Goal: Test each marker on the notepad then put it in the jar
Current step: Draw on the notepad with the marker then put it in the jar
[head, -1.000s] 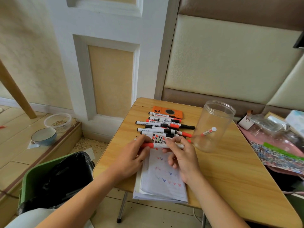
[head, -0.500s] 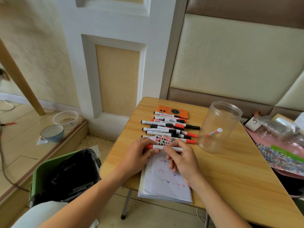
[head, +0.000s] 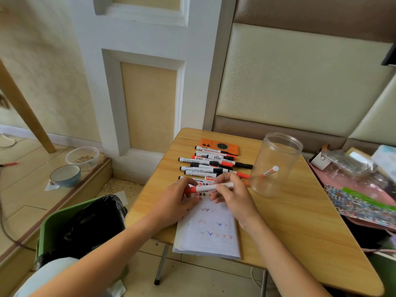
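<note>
I see both hands meeting over the top of the notepad, holding one red marker level between them. My left hand has its grip curled round the red cap end; my right hand pinches the white barrel. I judge this split hold is for pulling the cap off so the tip can be tried on the page, which already carries rows of small ticks.

The notepad lies at the near edge of the desk, close to the body for writing. The jar stands open at about two o'clock from the hands, near enough for a short drop, with one marker inside leaning against its wall. The untested markers lie in a row at twelve o'clock, an orange case behind them.

Whether the cap has parted from the barrel I cannot tell; fingers cover the joint. The nearest markers in the row are partly hidden behind my hands, so I cannot count them, and their printing is too small to read
</note>
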Demonstrator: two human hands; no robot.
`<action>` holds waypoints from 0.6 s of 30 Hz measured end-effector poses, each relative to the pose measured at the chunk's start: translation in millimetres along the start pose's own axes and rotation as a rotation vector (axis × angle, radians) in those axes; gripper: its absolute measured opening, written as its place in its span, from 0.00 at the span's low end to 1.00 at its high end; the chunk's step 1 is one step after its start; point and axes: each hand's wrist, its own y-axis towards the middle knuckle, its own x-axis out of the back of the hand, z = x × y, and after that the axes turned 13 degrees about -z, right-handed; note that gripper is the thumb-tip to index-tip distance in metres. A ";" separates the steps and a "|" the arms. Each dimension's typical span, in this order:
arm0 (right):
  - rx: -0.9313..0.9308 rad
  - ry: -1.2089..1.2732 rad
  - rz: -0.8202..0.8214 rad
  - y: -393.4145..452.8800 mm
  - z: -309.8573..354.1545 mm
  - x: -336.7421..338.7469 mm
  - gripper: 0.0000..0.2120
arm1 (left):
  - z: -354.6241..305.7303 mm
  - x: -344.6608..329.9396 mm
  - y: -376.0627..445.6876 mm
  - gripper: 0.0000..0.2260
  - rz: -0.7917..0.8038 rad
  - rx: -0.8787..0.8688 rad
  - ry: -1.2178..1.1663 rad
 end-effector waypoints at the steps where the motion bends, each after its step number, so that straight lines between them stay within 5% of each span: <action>1: 0.037 0.004 -0.043 4.5 7.8 5.9 0.05 | -1.3 -0.5 0.1 0.14 0.011 -0.007 0.029; 10: 0.949 -0.386 -0.785 27.6 118.7 94.0 0.08 | -4.2 3.5 6.7 0.11 0.113 -0.081 0.283; 13: 0.950 -0.568 -0.880 50.9 130.6 115.2 0.10 | -4.1 -0.5 4.3 0.14 0.085 -0.143 0.341; 18: 0.642 -0.990 -0.584 76.3 114.6 110.0 0.06 | -4.4 -1.3 1.6 0.17 0.072 -0.151 0.355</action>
